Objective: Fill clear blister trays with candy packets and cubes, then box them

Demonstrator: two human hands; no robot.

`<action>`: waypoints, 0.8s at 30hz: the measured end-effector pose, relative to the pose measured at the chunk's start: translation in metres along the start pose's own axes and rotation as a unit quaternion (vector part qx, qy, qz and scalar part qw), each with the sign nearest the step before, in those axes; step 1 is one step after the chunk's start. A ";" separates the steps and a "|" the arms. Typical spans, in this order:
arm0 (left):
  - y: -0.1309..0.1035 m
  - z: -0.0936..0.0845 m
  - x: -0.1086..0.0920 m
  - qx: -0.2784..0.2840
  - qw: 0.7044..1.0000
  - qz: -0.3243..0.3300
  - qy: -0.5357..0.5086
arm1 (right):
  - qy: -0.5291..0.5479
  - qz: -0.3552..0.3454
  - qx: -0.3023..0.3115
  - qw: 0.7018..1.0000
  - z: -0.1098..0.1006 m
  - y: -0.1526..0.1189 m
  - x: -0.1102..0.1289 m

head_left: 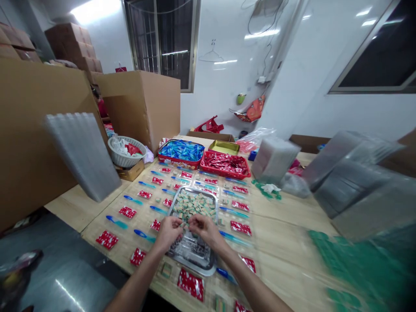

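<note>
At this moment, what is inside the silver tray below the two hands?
The silver tray holds many small green-and-beige pieces, heaped in its far part; bare metal shows nearer. The left hand and right hand cover part of it, and the tray's bottom beneath the heap is hidden.

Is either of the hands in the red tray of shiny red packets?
No, the left hand and right hand are both at the metal tray of small green-and-tan pieces.

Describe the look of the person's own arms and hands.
The left hand and right hand wear no gloves. The left forearm and right forearm are bare, tapering toward the wrists, with no sleeve, watch or bracelet visible.
</note>
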State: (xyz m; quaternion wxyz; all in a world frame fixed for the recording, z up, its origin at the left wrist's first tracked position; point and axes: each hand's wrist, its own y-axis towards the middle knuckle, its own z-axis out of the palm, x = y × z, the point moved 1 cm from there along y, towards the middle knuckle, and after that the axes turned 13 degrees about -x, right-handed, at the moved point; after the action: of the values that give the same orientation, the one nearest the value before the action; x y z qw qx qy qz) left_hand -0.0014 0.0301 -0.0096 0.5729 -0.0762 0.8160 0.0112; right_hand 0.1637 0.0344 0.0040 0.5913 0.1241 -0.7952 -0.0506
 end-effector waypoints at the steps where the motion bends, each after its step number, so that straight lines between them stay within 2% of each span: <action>1: -0.002 0.000 0.000 0.013 1.000 0.001 0.001 | -0.027 -0.024 0.000 0.999 0.000 -0.004 0.002; 4: -0.008 -0.002 0.001 0.051 0.998 0.011 0.018 | -0.115 -0.107 -0.004 0.987 0.000 -0.016 0.010; 7: -0.017 -0.003 -0.001 0.085 0.995 0.035 0.047 | -0.138 -0.139 0.009 0.980 0.003 -0.030 0.014; 9: -0.025 -0.003 -0.002 0.086 0.988 0.083 0.093 | -0.140 -0.132 -0.001 0.981 0.004 -0.037 0.014; 11: -0.032 -0.002 -0.002 0.063 0.978 0.133 0.149 | -0.148 -0.112 -0.023 0.982 0.006 -0.044 0.011; 13: -0.039 -0.001 0.001 0.049 0.969 0.159 0.180 | -0.151 -0.080 -0.026 0.985 0.008 -0.049 0.008; 17: -0.046 -0.001 0.003 0.064 0.960 0.189 0.194 | -0.136 -0.039 0.003 0.990 0.013 -0.058 0.002; 24: -0.050 -0.011 -0.004 0.081 0.957 0.186 0.209 | -0.134 -0.051 0.002 0.990 0.018 -0.062 0.000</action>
State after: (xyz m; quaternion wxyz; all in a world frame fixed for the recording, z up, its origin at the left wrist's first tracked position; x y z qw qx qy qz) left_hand -0.0037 -0.0196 0.0015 0.3818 0.1228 0.9154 0.0349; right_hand 0.1554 -0.0263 -0.0154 0.4757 0.1576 -0.8601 -0.0956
